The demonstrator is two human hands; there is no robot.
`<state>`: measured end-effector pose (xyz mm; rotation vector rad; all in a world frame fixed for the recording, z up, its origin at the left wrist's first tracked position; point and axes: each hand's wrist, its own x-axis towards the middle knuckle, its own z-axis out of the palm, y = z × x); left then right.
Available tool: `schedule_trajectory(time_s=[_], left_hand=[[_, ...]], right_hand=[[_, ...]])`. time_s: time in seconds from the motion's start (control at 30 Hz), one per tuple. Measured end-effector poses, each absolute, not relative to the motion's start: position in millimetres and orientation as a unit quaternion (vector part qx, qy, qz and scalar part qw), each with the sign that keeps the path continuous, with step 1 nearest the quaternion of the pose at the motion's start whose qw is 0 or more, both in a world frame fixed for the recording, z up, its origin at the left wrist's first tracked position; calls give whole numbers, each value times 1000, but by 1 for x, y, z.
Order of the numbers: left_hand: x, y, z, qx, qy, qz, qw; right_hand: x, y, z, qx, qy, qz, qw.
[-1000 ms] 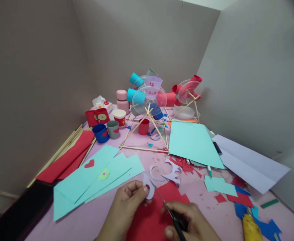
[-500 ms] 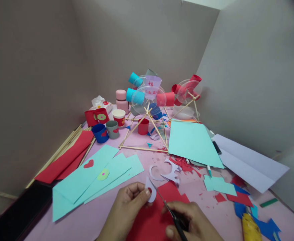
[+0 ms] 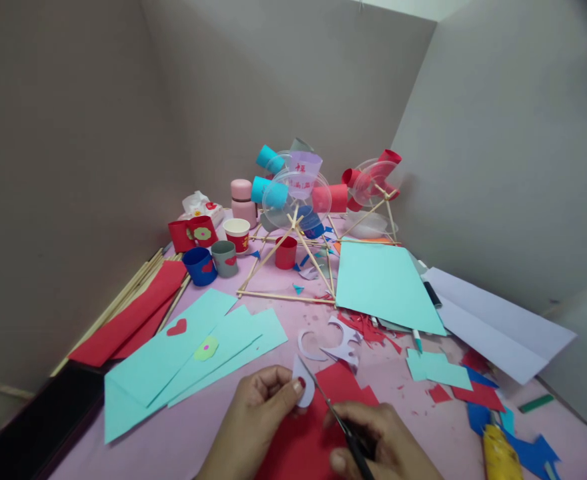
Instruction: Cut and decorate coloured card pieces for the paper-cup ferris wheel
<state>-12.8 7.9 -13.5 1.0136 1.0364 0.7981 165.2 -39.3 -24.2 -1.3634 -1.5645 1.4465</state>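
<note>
Between thumb and fingers, my left hand [image 3: 259, 415] pinches a small lavender paper cutout [image 3: 305, 393] with a rounded lower edge. My right hand [image 3: 381, 440] grips black-handled scissors [image 3: 343, 427], whose blades point up and left beside the cutout's right edge. Whether the blades touch the paper I cannot tell. Beneath both hands lies red paper [image 3: 298, 443]. Curled lavender scraps [image 3: 344, 343] rest just beyond the fingertips. To the left, light turquoise sheets [image 3: 143, 373] overlap, one bearing a red heart [image 3: 177, 327] and another a green flower [image 3: 206, 348].
A stick-framed wheel [image 3: 293, 223] with paper cups stands mid-table, a second wheel [image 3: 378, 183] behind it. Blue [image 3: 200, 267] and grey [image 3: 225, 259] paper rings sit left, near a pink flask [image 3: 243, 203]. A yellow object [image 3: 501, 453] lies front right among scraps.
The lavender cutout and my left hand have shifted very slightly right. My right hand and the scissors are almost unmoved.
</note>
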Motion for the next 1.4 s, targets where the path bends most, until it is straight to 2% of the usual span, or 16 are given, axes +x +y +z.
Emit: schedule_trajectory(time_s=[0.67,1.0,1.2,1.4], left_hand=[[-12,10,-14,445,463,354,680],[-8,7,-18,442,476,368,665],[6,-4,-26,455,455,350,681],[7,-3,-22,486,477,342,647]], right_hand=[[165,-37,-27,-512,-581,550,315],[158,-34,-33,-486,-435,619,438],[141,-38,-30,-503,-399,538,546],[145,-37,-28,-509,-403,535,540]])
